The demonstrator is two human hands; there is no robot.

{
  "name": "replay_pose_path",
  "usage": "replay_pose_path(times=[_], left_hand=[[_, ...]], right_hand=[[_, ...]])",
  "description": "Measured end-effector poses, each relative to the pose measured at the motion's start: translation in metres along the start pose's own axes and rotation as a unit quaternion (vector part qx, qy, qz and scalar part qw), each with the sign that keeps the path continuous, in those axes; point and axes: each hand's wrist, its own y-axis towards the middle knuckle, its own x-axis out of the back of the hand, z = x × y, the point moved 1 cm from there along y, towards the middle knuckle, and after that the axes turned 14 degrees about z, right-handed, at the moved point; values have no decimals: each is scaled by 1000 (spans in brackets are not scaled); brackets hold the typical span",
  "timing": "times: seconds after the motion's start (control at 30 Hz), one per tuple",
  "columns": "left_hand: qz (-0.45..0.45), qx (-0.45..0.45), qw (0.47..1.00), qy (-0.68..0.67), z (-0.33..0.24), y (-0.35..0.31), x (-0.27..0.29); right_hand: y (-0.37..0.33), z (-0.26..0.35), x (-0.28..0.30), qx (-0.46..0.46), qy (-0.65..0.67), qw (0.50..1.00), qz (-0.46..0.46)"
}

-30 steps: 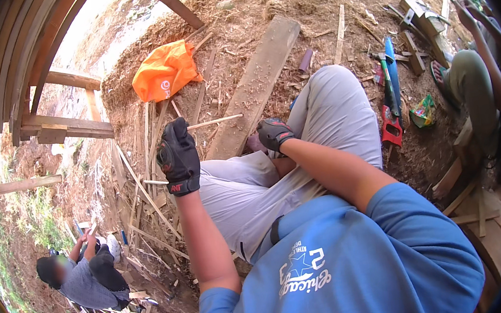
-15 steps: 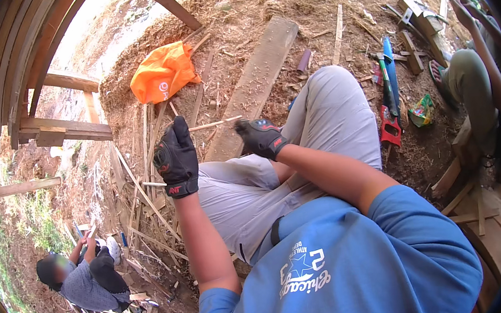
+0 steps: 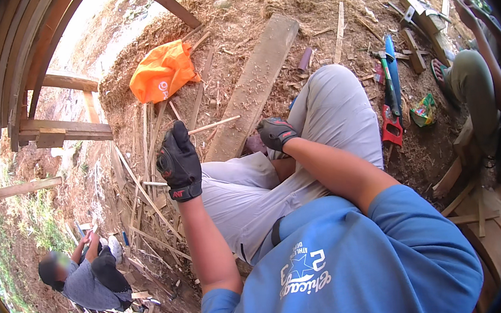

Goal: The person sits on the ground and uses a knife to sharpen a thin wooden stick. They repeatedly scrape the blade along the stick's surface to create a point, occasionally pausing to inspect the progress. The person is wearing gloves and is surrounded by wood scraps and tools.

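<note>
My left hand (image 3: 178, 167), in a black work glove, is closed around a thin pale wooden stick (image 3: 216, 124). The stick's free end points right, above a long plank (image 3: 252, 86) on the ground. My right hand (image 3: 276, 133), gloved alike, is curled into a fist close to my right thigh, apart from the stick. Its fingers face away, so whatever may be inside them is hidden.
Ahead lies an orange bag (image 3: 164, 74). A red-handled handsaw (image 3: 392, 128) rests right of my knee, near a green packet (image 3: 423, 111). One person (image 3: 95, 273) sits at left, another (image 3: 475, 84) at right. Thin wood strips (image 3: 151, 197) lie left; a timber frame (image 3: 64, 130) stands beyond.
My right hand has moved right and slightly down, away from the stick toward my thigh. My left hand keeps its hold on the stick, shifting only slightly.
</note>
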Motion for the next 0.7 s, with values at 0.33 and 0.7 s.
replay_pose_path(times=[0.33, 0.7], left_hand=[[8, -1, 1000, -24, -8, 2, 4], [35, 37, 999, 10, -11, -1, 8]], right_hand=[[13, -7, -17, 42, -41, 997, -46], [-15, 8, -3, 30, 20, 999, 3]])
